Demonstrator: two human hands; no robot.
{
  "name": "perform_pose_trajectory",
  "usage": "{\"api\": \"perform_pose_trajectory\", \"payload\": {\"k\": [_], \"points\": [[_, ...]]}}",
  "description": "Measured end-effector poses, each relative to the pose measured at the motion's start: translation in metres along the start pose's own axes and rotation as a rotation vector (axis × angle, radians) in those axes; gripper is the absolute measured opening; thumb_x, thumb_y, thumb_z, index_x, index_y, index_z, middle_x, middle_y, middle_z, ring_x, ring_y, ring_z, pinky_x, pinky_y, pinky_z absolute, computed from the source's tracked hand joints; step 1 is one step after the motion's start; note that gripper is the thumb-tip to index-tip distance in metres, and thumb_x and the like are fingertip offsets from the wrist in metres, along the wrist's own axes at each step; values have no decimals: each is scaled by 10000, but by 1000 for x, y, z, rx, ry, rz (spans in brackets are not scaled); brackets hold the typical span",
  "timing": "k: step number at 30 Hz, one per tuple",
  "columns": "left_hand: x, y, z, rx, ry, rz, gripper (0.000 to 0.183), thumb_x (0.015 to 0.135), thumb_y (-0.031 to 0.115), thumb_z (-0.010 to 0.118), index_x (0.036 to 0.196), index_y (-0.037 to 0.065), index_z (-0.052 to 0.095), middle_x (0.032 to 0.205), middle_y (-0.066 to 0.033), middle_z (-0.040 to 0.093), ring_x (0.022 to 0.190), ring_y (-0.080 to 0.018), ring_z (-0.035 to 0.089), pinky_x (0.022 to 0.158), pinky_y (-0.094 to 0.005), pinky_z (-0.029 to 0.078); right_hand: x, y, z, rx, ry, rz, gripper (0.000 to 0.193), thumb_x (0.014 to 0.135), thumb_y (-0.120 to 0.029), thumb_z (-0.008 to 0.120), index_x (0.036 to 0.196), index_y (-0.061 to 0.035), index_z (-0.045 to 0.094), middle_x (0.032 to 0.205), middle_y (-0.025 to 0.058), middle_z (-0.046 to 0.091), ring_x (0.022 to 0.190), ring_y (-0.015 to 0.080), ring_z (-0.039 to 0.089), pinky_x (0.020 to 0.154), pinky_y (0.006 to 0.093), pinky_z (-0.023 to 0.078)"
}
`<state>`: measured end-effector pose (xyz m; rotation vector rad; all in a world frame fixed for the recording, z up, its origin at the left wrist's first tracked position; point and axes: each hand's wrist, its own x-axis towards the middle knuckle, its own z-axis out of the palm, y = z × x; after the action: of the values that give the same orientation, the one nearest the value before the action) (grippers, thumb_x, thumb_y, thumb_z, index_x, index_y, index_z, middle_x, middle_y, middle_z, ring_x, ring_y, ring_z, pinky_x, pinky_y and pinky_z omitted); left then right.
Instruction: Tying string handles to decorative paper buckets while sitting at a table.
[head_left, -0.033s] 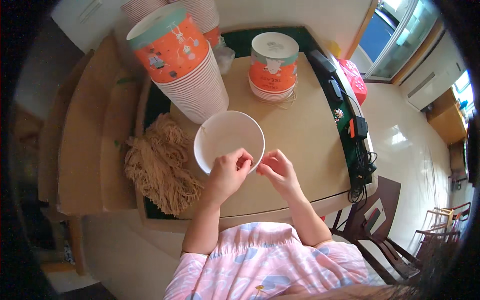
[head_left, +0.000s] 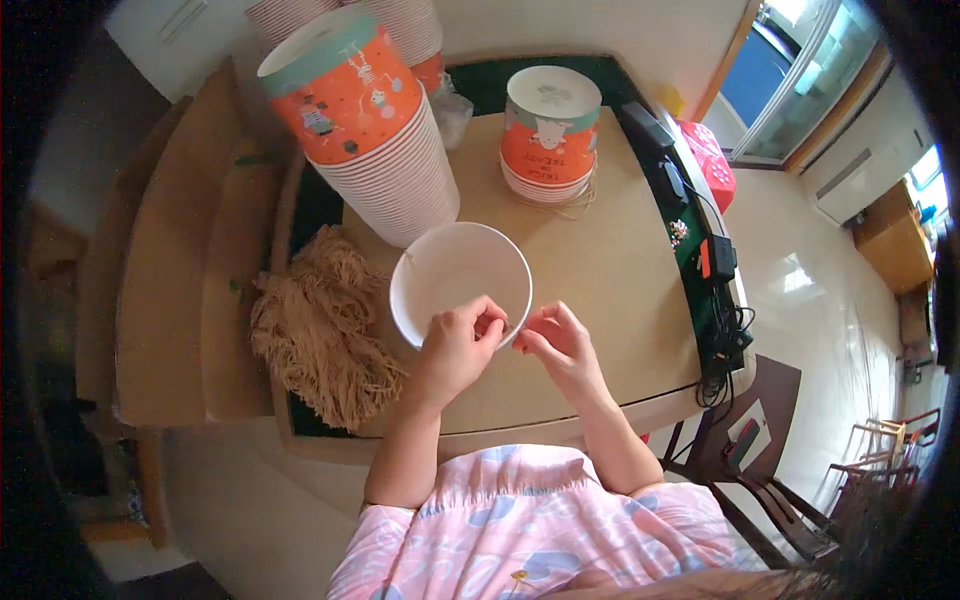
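A white paper bucket [head_left: 458, 262] stands mouth up on the table in front of me. My left hand [head_left: 464, 338] reaches over its near rim, thumb and fingers pinched together inside. A small tan bit of cord shows at those fingertips. Just outside the rim on the right, my right hand [head_left: 556, 340] is closed in a pinch; what it holds is hidden. A short cord end [head_left: 409, 260] shows inside the bucket's far left wall. Left of the bucket lies a loose bundle of tan cords [head_left: 322, 325].
A tall stack of orange and white paper buckets [head_left: 375, 140] leans behind the bucket. A shorter upside-down stack [head_left: 550, 140] with cord around its base stands farther right. Black cables and adapters [head_left: 718, 258] line the table's right edge. A cardboard box [head_left: 175, 260] stands left, a dark chair [head_left: 765, 430] right.
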<state>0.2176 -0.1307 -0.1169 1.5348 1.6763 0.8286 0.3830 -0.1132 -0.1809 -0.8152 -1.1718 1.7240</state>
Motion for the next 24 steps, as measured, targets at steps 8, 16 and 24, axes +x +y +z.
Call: {"api": "perform_pose_trajectory", "payload": {"k": [8,16,24], "points": [[3,-8,3,-130,-50,53,68,892,51,581,923,-5,603,784,-75,668,686,-130,640,623,-285,508,-8,-38,25,-465,85,-252,118,853,46,590,954,-5,560,907,56,640,813,121,609,717,267,495],[-1,-6,3,-180,16,10,55,901,45,574,929,-2,581,776,-64,655,675,-104,611,623,-268,501,4,-37,32,-854,134,-415,151,785,34,661,901,-22,582,839,63,638,690,169,591,650,289,489],[-2,1,-4,-377,-9,-51,144,875,68,622,997,11,572,673,-16,569,635,-72,537,576,-260,453,23,-45,25,-864,25,-423,196,741,51,656,884,-34,552,802,78,602,707,213,602,654,314,501]]}}
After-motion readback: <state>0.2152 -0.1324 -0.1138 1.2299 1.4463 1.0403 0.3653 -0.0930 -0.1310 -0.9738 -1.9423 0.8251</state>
